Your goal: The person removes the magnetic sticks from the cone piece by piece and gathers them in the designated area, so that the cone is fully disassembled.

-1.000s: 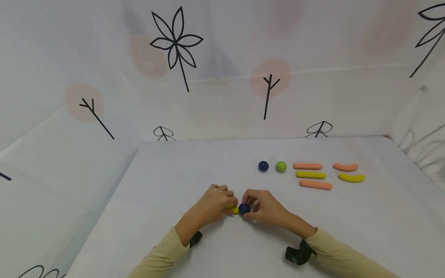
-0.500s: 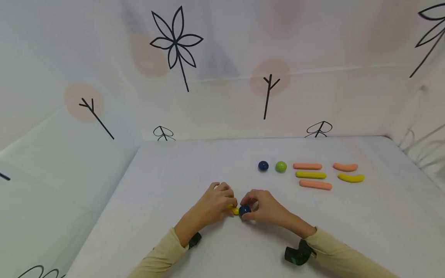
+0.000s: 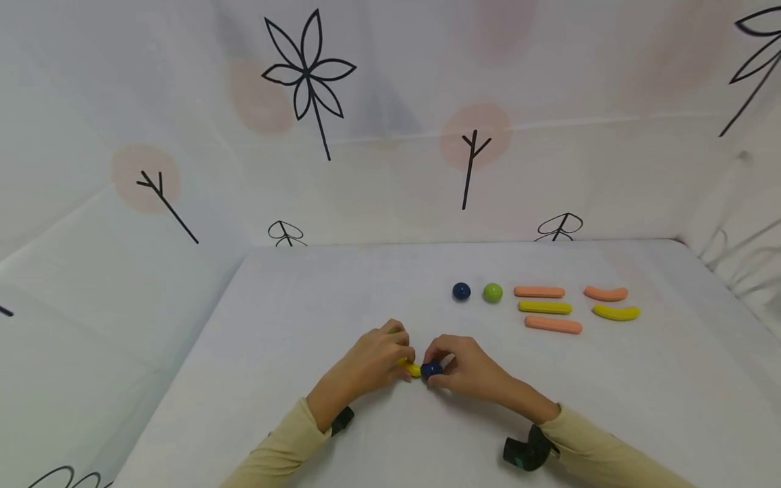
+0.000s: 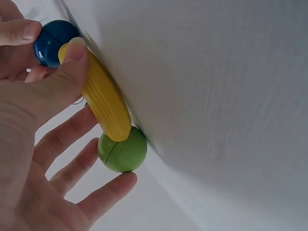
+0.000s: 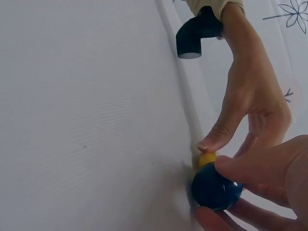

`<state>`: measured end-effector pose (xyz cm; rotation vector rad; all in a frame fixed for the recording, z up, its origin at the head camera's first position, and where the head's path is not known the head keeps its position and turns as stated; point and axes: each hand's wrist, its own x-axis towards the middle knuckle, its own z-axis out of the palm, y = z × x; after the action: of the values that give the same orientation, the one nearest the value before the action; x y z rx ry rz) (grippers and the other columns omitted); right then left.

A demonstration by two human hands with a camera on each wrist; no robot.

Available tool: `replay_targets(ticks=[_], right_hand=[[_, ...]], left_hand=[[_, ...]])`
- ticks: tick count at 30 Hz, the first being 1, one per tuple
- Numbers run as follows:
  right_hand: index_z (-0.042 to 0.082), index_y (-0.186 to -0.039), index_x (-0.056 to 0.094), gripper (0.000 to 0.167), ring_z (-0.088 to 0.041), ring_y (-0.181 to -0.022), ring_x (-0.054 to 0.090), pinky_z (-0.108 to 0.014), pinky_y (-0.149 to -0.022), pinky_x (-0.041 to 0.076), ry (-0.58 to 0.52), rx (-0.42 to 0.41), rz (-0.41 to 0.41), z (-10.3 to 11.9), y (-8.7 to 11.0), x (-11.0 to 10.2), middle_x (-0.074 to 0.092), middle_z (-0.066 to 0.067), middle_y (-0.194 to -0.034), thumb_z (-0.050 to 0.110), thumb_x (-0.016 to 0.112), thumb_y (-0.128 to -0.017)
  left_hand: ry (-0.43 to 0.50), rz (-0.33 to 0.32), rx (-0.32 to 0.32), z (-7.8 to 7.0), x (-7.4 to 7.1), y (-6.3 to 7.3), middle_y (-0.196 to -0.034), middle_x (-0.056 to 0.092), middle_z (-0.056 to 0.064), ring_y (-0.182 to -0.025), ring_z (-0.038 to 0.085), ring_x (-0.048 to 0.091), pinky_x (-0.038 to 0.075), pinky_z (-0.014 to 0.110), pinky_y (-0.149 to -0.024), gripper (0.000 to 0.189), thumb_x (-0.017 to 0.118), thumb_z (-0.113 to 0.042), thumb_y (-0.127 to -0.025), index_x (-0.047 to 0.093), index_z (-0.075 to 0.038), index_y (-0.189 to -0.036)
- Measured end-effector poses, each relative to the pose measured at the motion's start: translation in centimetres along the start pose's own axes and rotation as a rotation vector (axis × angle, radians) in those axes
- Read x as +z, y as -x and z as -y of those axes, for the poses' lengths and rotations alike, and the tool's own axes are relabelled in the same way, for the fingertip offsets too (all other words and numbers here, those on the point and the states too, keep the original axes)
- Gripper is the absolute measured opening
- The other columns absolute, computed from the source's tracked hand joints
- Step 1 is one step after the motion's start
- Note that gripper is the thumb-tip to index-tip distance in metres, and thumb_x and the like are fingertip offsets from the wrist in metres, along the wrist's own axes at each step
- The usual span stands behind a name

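My left hand [image 3: 373, 359] pinches a curved yellow stick [image 4: 103, 98], thumb pressed near one end. At the stick's other end sits a green ball [image 4: 124, 154], with my outstretched fingers beside it in the left wrist view; the hand mostly hides it in the head view. My right hand [image 3: 472, 368] grips a dark blue ball [image 3: 431, 370] between thumb and fingers. The ball lies at the near end of the yellow stick; whether they touch or join, I cannot tell.
Farther back on the white table [image 3: 293, 291] lie another dark blue ball [image 3: 461, 291] and a green ball [image 3: 492, 293]. To their right are several straight and curved sticks, such as a straight yellow stick [image 3: 545, 307] and a curved orange stick [image 3: 606, 293]. A patterned cloth [image 3: 390, 196] stands behind.
The blue ball in my right hand has shifted slightly right and toward me. My left hand still holds the yellow stick, its upper fingers changed a little.
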<state>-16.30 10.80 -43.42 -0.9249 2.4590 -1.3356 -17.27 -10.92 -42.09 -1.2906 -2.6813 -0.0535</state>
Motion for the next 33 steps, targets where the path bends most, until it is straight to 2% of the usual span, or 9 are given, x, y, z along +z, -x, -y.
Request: replay_targets(ticks=[5,12,23,33], right_hand=[[0.010,-0.094,0.065,0.023,-0.013,-0.085,0.059,-0.025,-0.069,0.053,0.023,0.020,-0.032,0.0,0.7,-0.4,0.062,0.003,-0.093,0.006,0.078,-0.075],[0.011,-0.096,0.064,0.025,-0.016,-0.089,0.059,-0.022,-0.072,0.052,0.026,0.106,-0.060,-0.6,1.8,-1.5,0.062,0.003,-0.095,0.007,0.079,-0.075],[0.008,-0.099,0.063,0.029,-0.021,-0.093,0.060,-0.024,-0.073,0.053,0.031,0.123,-0.128,-1.6,3.3,-4.0,0.062,-0.002,-0.098,0.004,0.078,-0.075],[0.006,-0.100,0.064,0.029,-0.024,-0.094,0.062,-0.027,-0.074,0.054,0.076,0.137,-0.225,-2.6,3.6,-6.2,0.062,-0.004,-0.098,0.003,0.079,-0.075]], left_hand=[[-0.034,-0.012,-0.029,0.3,0.0,0.2,-0.089,0.061,-0.007,-0.100,0.015,0.050,0.048,0.025,-0.072,0.024,0.075,-0.042,-0.077,0.075,-0.021,-0.088],[0.002,-0.039,-0.040,0.5,0.1,0.5,-0.089,0.061,-0.007,-0.100,0.015,0.050,0.046,0.026,-0.069,0.022,0.076,-0.040,-0.077,0.075,-0.021,-0.087],[-0.005,-0.040,-0.041,0.5,0.0,0.4,-0.089,0.061,-0.008,-0.100,0.014,0.050,0.046,0.027,-0.070,0.022,0.076,-0.040,-0.076,0.075,-0.021,-0.087],[-0.005,-0.040,-0.042,0.6,0.2,0.5,-0.089,0.062,-0.008,-0.100,0.014,0.050,0.045,0.025,-0.068,0.023,0.077,-0.042,-0.075,0.075,-0.022,-0.087]])
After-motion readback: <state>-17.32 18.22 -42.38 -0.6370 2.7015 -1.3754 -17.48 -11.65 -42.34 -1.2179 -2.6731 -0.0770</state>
